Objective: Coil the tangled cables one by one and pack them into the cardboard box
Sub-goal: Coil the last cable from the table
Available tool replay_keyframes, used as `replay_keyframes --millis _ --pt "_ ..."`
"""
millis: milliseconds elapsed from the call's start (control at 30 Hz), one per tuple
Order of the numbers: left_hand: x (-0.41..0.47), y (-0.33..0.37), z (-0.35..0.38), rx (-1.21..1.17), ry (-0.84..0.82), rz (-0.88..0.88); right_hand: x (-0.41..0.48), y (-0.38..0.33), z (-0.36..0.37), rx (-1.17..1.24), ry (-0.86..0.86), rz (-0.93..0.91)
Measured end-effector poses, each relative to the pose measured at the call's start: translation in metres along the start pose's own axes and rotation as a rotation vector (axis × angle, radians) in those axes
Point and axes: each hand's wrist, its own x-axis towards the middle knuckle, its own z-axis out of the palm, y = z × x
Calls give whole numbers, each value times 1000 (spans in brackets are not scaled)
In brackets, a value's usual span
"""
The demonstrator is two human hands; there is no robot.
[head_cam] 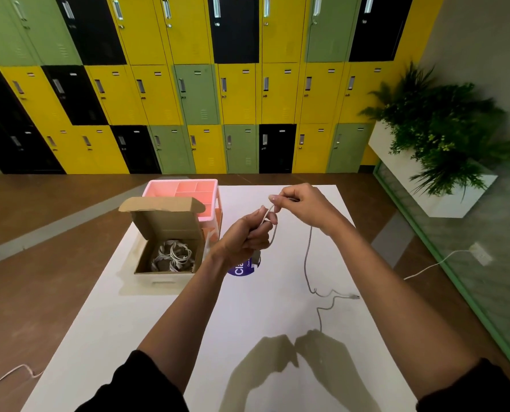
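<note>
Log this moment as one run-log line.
step: coiling cable | left hand: grips cable | right hand: pinches cable | cable end: on table | cardboard box: open, coiled cables inside

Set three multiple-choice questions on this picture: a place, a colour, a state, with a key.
1. The pink organiser stands: A behind the cardboard box B inside it C on the floor
2. The coiled cables in the box are: A black B white C red
3. The loose cable is: A on the floor B boxed C held by the left hand and right hand
Key: 1 A, it shows past the box lid; 2 B, pale loops lie inside; 3 C, fingers of both hands curl round it.
</note>
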Motion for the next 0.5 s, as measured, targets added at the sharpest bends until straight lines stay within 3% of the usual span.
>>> replay_keyframes --millis 167,367,500 --pt "-1 6 5 6 2 -33 -3 3 -2 21 8 45" --pt "-2 6 5 -49 14 -113 -5 6 -3 20 -97 81" --pt "-3 6 3 -87 16 -104 -4 6 -5 60 -19 89"
